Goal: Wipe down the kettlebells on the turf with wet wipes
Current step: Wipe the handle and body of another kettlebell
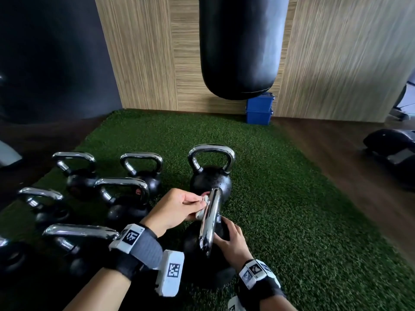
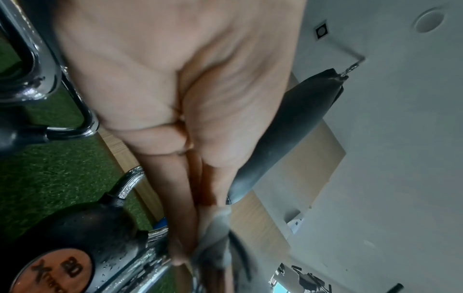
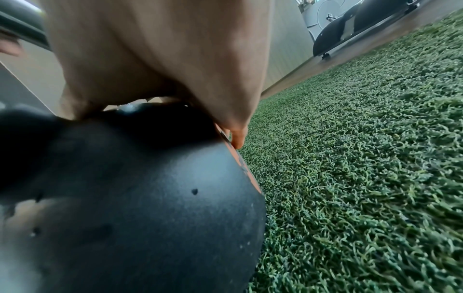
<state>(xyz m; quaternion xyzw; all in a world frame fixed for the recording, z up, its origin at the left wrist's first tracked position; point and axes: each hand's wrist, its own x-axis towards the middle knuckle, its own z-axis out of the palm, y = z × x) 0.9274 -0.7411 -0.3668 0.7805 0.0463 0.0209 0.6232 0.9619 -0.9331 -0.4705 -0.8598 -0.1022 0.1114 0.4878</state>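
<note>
A black kettlebell (image 1: 202, 250) with a chrome handle (image 1: 210, 221) stands on the green turf (image 1: 292, 221) right in front of me. My left hand (image 1: 194, 206) pinches a crumpled white wet wipe (image 1: 200, 213) against the left side of that handle. In the left wrist view the wipe (image 2: 215, 237) is bunched at the fingertips (image 2: 179, 255) on the wet chrome. My right hand (image 1: 231, 241) cups the kettlebell's black body (image 3: 137, 218) just below the handle, a fingertip (image 3: 238, 136) at its orange label. A second kettlebell (image 1: 210, 182) stands just behind.
Several more chrome-handled kettlebells (image 1: 125, 198) crowd the turf to the left. A black punching bag (image 1: 240, 46) hangs ahead, with stacked blue boxes (image 1: 259, 108) by the wood wall. Dark wood floor (image 1: 336, 164) and a machine base (image 1: 393, 147) lie to the right.
</note>
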